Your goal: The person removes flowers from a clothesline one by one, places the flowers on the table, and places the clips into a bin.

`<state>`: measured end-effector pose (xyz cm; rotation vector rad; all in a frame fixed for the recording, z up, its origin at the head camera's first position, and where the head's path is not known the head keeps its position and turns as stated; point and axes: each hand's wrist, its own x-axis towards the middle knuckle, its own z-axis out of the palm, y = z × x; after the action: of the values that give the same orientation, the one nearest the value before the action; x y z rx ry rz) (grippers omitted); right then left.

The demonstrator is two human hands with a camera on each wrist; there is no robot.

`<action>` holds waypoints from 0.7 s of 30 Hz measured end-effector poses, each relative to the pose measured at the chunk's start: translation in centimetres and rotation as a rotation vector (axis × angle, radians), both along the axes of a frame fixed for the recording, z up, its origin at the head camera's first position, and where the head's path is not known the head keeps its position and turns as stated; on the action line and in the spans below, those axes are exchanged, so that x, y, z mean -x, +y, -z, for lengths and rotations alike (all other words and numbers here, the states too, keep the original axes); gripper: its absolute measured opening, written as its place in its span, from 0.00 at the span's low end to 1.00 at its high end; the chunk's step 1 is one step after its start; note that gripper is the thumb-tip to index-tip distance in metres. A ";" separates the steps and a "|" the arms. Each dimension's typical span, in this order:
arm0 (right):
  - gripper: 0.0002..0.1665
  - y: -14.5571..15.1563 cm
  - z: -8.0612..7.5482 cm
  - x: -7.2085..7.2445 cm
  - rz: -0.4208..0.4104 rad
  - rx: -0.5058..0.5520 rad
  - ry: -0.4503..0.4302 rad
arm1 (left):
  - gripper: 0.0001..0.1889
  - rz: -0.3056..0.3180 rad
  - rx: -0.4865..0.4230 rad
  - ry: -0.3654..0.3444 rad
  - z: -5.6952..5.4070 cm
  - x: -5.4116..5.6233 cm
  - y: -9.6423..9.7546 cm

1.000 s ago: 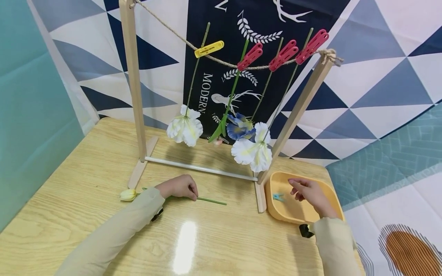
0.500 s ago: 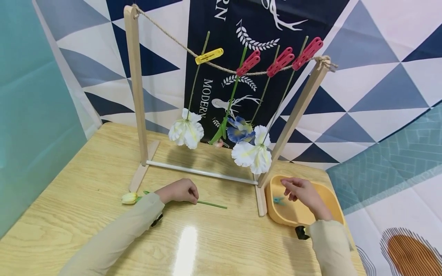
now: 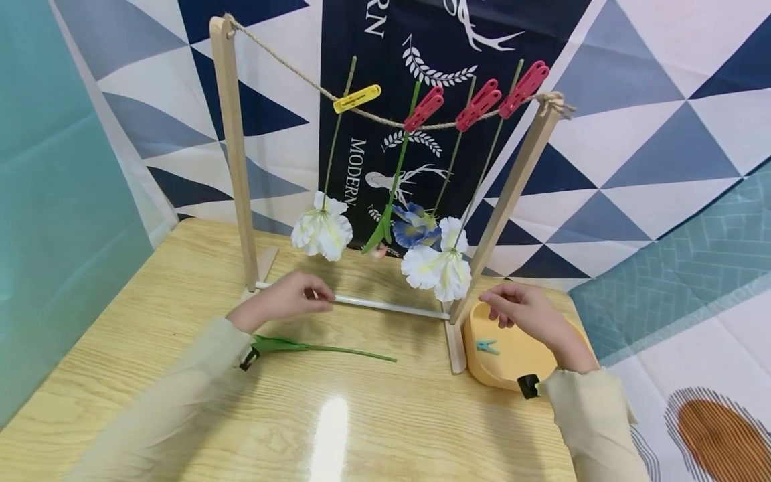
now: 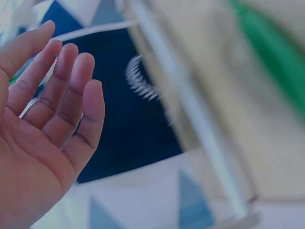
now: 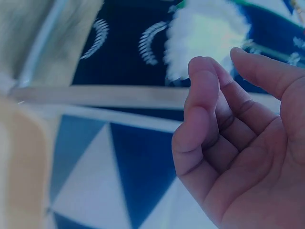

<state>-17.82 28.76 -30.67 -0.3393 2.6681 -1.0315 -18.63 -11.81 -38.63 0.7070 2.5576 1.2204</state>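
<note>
My left hand (image 3: 289, 296) is raised over the table in front of the rack's white crossbar (image 3: 385, 305). Its palm shows empty in the left wrist view, fingers gently bent. Below it a green flower stem with leaves (image 3: 313, 347) lies on the wood, its bloom end hidden behind my sleeve. My right hand (image 3: 527, 314) hovers above the yellow-orange bin (image 3: 476, 361), fingers loosely curled and holding nothing. A small teal clothespin (image 3: 486, 346) is inside that bin. From the rope (image 3: 385, 122) hang white flowers (image 3: 323, 226), a blue flower (image 3: 415, 225) and a small pink bud (image 3: 379, 251).
One yellow clothespin (image 3: 357, 98) and several red clothespins (image 3: 478, 105) clip the stems to the rope. Wooden posts (image 3: 233, 154) carry it at both sides. Patterned cloth (image 3: 590, 154) hangs behind the wooden table (image 3: 385, 415).
My left hand has let go of the stem and risen toward the crossbar, leaving the flower on the table. My right hand has risen slightly and moved a little left over the bin.
</note>
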 end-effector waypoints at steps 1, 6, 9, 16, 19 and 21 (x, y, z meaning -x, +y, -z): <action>0.21 -0.4 -0.6 0.0 -0.011 -0.003 0.015 | 0.10 -0.010 -0.005 0.028 -0.8 0.2 -0.2; 0.19 -2.4 -3.2 0.2 -0.055 0.001 0.088 | 0.09 -0.124 -0.015 0.106 -4.5 1.2 -1.2; 0.19 -3.8 -4.9 0.7 -0.071 0.007 0.107 | 0.10 -0.185 -0.039 0.131 -6.3 2.0 -1.9; 0.21 -7.0 -9.0 1.4 -0.078 0.048 0.138 | 0.16 -0.308 -0.138 0.166 -9.5 3.3 -2.9; 0.21 -8.6 -10.3 1.9 -0.077 0.081 0.175 | 0.16 -0.353 -0.175 0.172 -10.2 3.7 -2.8; 0.20 -9.8 -11.0 2.2 -0.070 0.124 0.190 | 0.16 -0.374 -0.195 0.171 -10.6 3.9 -2.7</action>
<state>-20.05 18.99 -19.67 -0.5794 2.7396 -1.2012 -22.51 -14.48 -28.05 0.3906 2.8286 1.6047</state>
